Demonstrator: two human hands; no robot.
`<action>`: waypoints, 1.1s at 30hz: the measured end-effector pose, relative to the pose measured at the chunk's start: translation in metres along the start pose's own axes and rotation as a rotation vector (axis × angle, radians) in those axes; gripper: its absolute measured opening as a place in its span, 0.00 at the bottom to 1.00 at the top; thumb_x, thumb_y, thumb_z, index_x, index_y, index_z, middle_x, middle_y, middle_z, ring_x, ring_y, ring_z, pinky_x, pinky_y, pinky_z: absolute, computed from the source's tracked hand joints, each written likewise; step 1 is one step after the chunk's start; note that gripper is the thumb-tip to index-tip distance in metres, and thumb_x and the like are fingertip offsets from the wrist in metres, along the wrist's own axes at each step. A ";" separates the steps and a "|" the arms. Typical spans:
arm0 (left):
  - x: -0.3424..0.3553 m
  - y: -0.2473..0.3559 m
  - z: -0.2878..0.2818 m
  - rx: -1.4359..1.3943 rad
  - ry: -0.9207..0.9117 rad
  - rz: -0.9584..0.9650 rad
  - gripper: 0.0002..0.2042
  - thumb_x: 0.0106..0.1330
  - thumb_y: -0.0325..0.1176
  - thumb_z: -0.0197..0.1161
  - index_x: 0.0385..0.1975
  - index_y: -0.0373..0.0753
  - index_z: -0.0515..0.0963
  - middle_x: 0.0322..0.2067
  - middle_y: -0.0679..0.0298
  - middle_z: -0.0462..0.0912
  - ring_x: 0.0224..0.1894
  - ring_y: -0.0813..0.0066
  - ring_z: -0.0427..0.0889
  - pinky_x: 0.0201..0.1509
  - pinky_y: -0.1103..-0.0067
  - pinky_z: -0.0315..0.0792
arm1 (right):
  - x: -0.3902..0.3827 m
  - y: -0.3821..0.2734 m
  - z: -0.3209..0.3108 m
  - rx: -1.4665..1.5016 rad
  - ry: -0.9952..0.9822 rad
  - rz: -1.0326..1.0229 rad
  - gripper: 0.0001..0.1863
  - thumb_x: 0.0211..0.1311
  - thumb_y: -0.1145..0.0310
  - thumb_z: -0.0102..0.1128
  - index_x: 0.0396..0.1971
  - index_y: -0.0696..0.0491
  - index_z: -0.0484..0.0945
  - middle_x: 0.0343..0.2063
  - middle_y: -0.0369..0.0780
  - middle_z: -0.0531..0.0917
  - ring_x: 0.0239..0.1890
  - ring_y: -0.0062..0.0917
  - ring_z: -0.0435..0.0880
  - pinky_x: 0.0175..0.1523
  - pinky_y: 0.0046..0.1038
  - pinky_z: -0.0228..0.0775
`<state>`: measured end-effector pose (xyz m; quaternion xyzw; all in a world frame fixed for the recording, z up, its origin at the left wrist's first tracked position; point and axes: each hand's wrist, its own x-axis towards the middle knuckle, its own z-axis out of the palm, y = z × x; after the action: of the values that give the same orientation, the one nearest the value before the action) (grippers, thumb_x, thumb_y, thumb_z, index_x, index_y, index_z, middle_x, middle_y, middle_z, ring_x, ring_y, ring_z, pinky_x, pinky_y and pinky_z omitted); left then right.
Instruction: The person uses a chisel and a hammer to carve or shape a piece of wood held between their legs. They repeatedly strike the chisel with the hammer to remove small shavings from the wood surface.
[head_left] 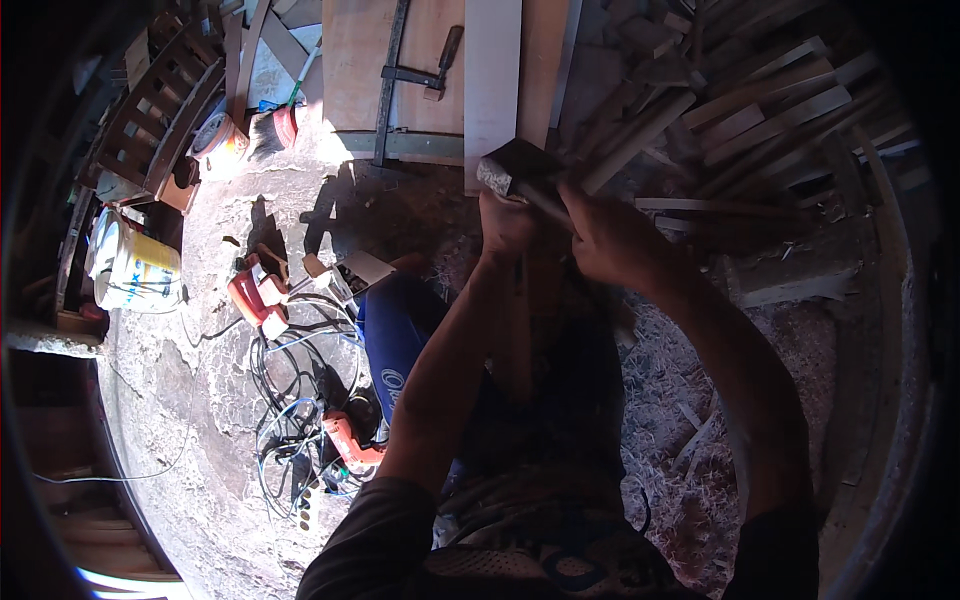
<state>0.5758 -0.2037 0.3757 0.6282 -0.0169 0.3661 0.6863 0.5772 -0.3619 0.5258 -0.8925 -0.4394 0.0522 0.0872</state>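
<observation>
1. Showing in front of the person's body, a thick-headed hammer (520, 160) is held up, its blunt grey face toward the left and its handle running down to the right.
2. The right hand (605, 235) is closed around the handle; the left hand (507, 225) sits just under the head, fingers hidden, so I cannot tell what it holds or whether it touches the hammer.
3. By its blocky look, the hammer should be stiff, head-heavy and hard to damage; the handle is the place to grip, fingers clear of the striking face.
4. Beyond the head stand a pale board (493, 80) and, to its left, a bar clamp (388, 100).
5. Off to the right lies a pile of wood offcuts (770, 110).
6. Down on the sunlit floor (190, 400), at left, are an orange-red drill (352, 440), tangled cables (275, 385) and a white bucket (140, 265).
</observation>
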 end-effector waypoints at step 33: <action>0.019 -0.033 -0.019 0.142 -0.037 -0.220 0.04 0.59 0.27 0.66 0.29 0.34 0.84 0.26 0.67 0.86 0.30 0.81 0.82 0.33 0.78 0.76 | 0.056 0.001 -0.030 0.037 0.114 0.050 0.29 0.55 0.75 0.60 0.59 0.56 0.66 0.32 0.56 0.83 0.39 0.51 0.85 0.42 0.45 0.76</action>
<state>0.5987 -0.1760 0.3525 0.6800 0.0657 0.2772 0.6756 0.6172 -0.3215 0.5544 -0.9029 -0.4103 0.0115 0.1273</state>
